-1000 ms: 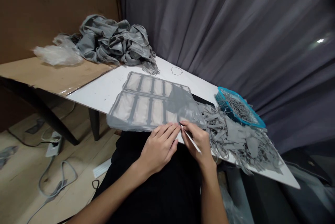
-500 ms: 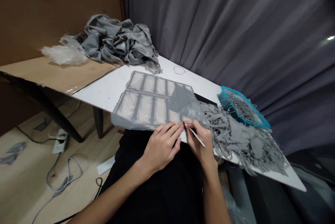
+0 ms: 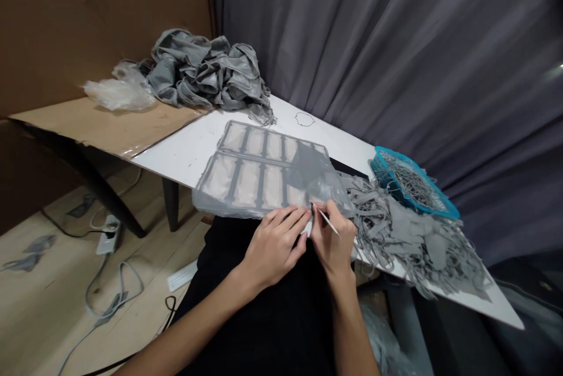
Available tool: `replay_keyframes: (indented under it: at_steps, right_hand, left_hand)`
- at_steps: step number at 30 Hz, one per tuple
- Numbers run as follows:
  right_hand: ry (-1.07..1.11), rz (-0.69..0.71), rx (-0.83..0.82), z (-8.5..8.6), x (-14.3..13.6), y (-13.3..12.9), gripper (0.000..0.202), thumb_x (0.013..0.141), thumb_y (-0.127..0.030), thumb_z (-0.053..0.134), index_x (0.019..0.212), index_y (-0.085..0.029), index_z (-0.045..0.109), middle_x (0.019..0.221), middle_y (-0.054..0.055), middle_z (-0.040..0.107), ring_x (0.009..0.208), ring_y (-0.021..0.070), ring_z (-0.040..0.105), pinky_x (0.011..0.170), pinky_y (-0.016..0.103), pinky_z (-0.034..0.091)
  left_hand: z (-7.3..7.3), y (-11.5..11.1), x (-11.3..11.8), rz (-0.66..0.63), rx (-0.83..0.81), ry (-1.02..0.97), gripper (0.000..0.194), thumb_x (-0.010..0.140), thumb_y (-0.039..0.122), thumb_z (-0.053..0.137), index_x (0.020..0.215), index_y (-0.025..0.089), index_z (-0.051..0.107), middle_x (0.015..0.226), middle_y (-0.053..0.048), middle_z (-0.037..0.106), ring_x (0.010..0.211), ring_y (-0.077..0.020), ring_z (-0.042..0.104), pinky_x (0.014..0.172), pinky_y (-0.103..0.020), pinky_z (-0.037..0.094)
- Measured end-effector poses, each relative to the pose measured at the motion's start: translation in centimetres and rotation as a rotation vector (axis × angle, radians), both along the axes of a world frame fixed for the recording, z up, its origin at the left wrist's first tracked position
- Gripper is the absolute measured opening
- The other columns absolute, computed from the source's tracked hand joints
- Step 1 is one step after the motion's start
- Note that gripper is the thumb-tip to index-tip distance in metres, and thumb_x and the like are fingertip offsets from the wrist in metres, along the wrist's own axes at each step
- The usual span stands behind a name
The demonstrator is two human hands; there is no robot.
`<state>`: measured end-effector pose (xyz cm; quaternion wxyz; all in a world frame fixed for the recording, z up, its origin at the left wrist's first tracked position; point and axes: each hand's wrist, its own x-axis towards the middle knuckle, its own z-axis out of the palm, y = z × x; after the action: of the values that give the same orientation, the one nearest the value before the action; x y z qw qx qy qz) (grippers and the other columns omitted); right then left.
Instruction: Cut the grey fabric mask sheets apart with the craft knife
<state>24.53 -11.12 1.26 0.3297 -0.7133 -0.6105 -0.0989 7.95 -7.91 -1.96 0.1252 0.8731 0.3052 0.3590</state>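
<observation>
A thin grey sheet (image 3: 260,185) with two rows of pale rectangular panels lies on the table, its near edge toward me. My left hand (image 3: 276,241) rests on that edge, fingers stretched out and pressing it down. In my right hand (image 3: 333,242), pinched like a pen, is a slim white pen-like tool (image 3: 328,222) with a dark tip. The tip touches or nearly touches the sheet just right of my left fingertips; I cannot tell what kind of tool it is. A smooth grey flap (image 3: 308,165) covers the sheet's right part.
To the right spreads a heap of grey scraps (image 3: 422,241), with a blue basket (image 3: 444,209) of thin strips behind it. A crumpled grey pile (image 3: 206,71) and a clear plastic bag (image 3: 121,91) are at the back left. A power strip (image 3: 108,235) and cables lie on the floor.
The whole view has shifted slightly. The tool in my right hand has tilted a little, and its tip stays near the same spot on the sheet. My left hand holds its place.
</observation>
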Motion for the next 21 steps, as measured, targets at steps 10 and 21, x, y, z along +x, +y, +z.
replay_keyframes:
  at_steps: [10,21]
  right_hand:
    - [0.326,0.003,0.107,0.8,1.0,0.4,0.025,0.106,-0.041,0.069,0.086,-0.025,0.072,0.093,0.008,0.087,0.077,0.0245,0.080,0.071,0.032,0.057]
    - [0.677,-0.013,0.280,3.1,3.2,-0.6,0.032,0.088,-0.052,0.091,0.081,-0.021,0.083,0.098,0.011,0.090,0.087,0.0287,0.086,0.080,0.036,0.070]
  left_hand:
    - [0.2,0.0,0.1,0.015,0.020,0.001,0.044,0.114,0.025,0.053,0.156,0.019,0.067,0.158,-0.006,0.073,0.145,-0.0272,0.064,0.122,-0.045,0.045]
    - [0.3,0.4,-0.7,-0.047,0.083,0.033,0.045,0.118,0.025,0.049,0.160,0.016,0.059,0.160,-0.010,0.070,0.146,-0.0290,0.063,0.121,-0.048,0.047]
